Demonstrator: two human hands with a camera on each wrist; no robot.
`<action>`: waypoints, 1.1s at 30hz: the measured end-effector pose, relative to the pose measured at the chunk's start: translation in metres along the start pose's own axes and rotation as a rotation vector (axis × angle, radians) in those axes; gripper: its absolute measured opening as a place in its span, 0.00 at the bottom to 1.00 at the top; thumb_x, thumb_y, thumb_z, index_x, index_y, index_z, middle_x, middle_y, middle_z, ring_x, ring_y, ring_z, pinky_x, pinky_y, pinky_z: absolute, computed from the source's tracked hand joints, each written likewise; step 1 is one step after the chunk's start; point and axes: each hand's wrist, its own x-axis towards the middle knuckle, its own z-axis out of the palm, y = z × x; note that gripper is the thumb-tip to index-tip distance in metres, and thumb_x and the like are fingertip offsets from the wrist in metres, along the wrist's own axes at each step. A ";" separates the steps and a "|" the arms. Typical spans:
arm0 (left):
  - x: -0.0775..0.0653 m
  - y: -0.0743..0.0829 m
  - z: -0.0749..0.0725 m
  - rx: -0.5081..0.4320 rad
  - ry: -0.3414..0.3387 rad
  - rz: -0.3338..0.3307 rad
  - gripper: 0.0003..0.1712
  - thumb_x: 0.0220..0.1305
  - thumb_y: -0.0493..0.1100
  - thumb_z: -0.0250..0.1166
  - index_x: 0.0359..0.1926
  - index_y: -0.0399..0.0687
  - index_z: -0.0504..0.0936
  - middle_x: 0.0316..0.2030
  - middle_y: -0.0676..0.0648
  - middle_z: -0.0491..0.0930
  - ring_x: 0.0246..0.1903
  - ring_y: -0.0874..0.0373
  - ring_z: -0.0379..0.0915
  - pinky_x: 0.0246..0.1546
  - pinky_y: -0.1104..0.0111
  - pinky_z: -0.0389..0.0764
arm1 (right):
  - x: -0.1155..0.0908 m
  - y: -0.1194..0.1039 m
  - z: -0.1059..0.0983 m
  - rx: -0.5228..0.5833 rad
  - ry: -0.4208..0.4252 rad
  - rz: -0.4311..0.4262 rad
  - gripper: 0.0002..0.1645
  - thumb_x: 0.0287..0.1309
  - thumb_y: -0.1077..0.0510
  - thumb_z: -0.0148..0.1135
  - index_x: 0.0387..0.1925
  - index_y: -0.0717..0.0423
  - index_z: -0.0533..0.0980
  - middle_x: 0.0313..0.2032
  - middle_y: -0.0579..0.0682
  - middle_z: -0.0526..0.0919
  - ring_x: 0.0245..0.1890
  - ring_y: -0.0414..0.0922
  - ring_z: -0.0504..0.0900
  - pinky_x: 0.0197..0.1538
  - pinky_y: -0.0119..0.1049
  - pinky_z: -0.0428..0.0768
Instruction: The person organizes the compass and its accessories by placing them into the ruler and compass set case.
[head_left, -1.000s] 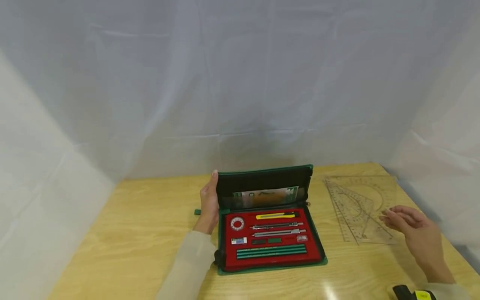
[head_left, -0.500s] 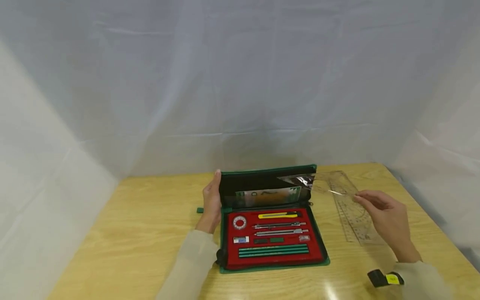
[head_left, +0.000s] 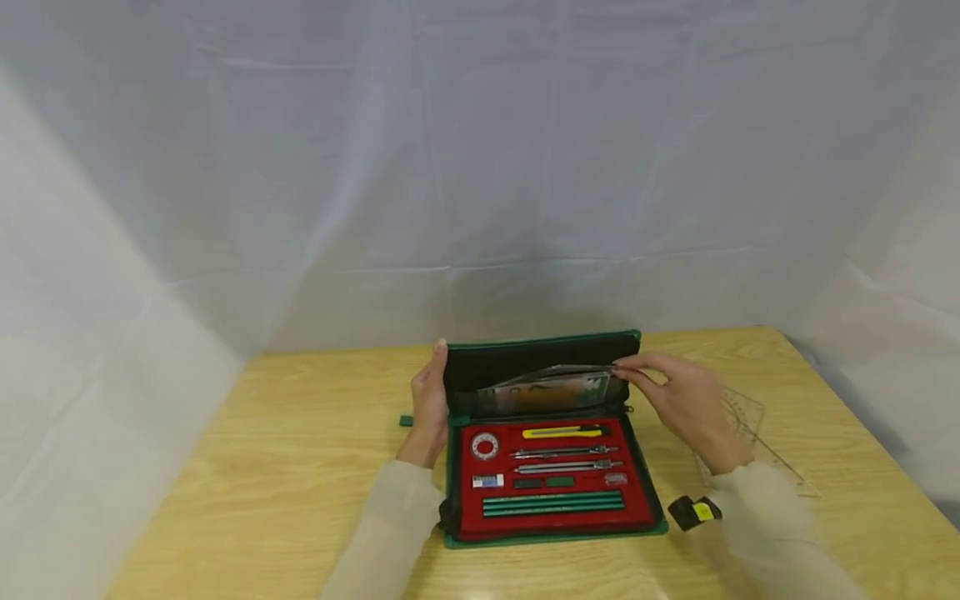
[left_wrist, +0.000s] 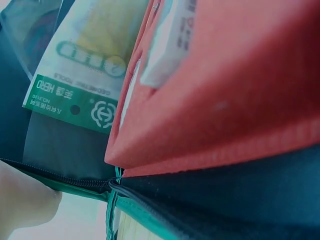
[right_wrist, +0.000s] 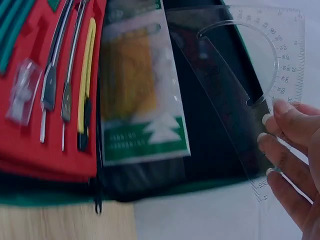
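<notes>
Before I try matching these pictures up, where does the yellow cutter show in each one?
Head: the yellow cutter is below and right of centre, in the red tray's row nearest the lid.
Left wrist: not in this picture.
Right wrist: the cutter is left of centre, nearly upright in the picture.
Shared landmark: the green-banded printed packet in the lid, visible in all three.

Pale sheeting (head_left: pixel 517 167) is enclosing a wood-grained table (head_left: pixel 315 442) on three sides, forming a makeshift booth. It is hiding the wider room.
</notes>
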 end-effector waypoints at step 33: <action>-0.005 0.003 -0.001 0.002 -0.024 -0.016 0.33 0.68 0.60 0.55 0.15 0.44 0.60 0.18 0.53 0.53 0.41 0.57 0.62 0.62 0.55 0.53 | -0.003 -0.031 0.058 -0.035 -0.056 -0.001 0.18 0.49 0.60 0.73 0.45 0.57 0.83 0.39 0.52 0.84 0.36 0.49 0.80 0.36 0.43 0.79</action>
